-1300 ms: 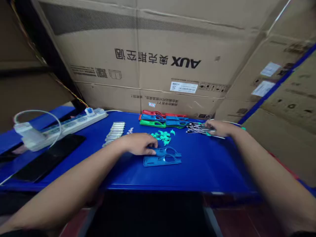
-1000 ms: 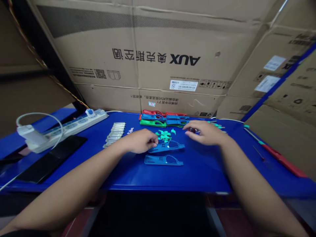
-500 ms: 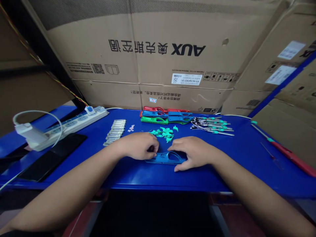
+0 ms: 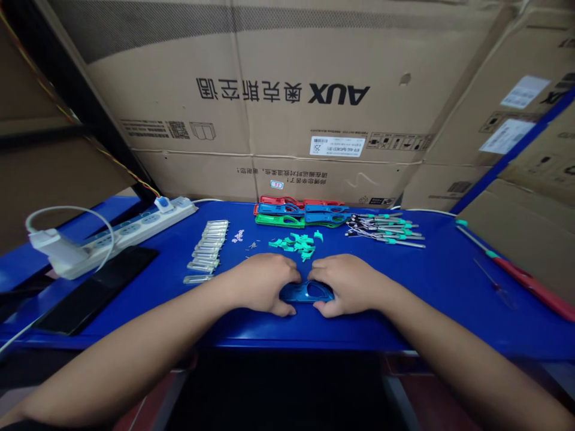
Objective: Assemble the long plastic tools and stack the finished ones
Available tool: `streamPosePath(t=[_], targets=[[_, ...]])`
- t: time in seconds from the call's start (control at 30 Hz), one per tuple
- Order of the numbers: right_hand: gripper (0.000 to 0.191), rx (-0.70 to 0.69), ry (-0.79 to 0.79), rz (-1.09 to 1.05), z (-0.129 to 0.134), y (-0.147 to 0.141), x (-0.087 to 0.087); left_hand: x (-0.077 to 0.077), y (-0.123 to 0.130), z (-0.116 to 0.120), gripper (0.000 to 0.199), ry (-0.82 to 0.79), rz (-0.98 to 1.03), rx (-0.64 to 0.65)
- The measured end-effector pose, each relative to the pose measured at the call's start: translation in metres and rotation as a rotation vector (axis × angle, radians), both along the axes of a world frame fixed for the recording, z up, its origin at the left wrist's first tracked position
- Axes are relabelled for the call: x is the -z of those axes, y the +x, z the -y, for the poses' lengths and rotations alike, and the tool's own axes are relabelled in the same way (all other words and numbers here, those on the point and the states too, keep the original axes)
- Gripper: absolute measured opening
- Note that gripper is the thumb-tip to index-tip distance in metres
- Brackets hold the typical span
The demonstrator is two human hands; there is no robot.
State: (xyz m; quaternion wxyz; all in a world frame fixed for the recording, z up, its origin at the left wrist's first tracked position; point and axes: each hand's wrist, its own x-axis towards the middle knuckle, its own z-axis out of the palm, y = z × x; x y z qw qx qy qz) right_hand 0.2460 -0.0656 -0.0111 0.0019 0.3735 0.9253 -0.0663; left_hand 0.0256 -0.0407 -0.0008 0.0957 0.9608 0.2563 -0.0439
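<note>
A blue plastic lighter shell (image 4: pixel 300 292) with an oval opening lies in front of me at the middle of the table. My left hand (image 4: pixel 269 282) is wrapped round its left end, the thumb along the near edge and the fingers along the far edge. Its right end is held the same way by my right hand (image 4: pixel 344 284). Both hands cover the ends of the shell. Just beyond my fingers lies a loose pile of small green plastic pieces (image 4: pixel 296 242).
Red, blue and green shells (image 4: pixel 281 220) are stacked at the back. Metal lighter rods with wires (image 4: pixel 390 227) lie right of them. Clear fuel tanks (image 4: pixel 209 245) form a row at left. A power strip (image 4: pixel 135 230), black phone (image 4: pixel 96 290), red lighter (image 4: pixel 534 287) and screwdriver (image 4: pixel 498 287) flank these.
My left hand has shifted from the top of the shell's left end to a grip across both edges. My right thumb and fingers have closed in on the right end.
</note>
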Motion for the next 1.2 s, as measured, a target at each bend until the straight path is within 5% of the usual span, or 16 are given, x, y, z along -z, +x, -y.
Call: streamPosePath(t=[0.17, 0.3, 0.43, 0.57, 0.7, 1.2], targets=[[0.037, 0.013, -0.008, -0.03, 0.001, -0.001, 0.002, 0.006, 0.001, 0.003, 0.031, -0.034, 0.027, -0.065], [0.048, 0.005, 0.0, -0.145, -0.006, 0.016, -0.005, -0.008, -0.004, -0.005, 0.025, -0.01, 0.044, -0.082], [0.041, 0.136, 0.125, -0.379, -0.022, 0.053, -0.012, -0.036, -0.019, -0.053, 0.03, 0.153, 0.066, -0.116], [0.037, 0.245, 0.193, -0.352, -0.037, 0.078, -0.007, -0.048, -0.031, -0.114, 0.029, 0.209, 0.072, -0.247], [0.037, 0.261, 0.168, -0.297, -0.038, 0.078, -0.004, -0.041, -0.036, -0.144, 0.033, 0.132, 0.068, -0.332], [0.036, 0.208, 0.109, -0.27, -0.033, 0.072, -0.008, -0.007, -0.03, -0.164, 0.047, 0.145, 0.09, -0.27]])
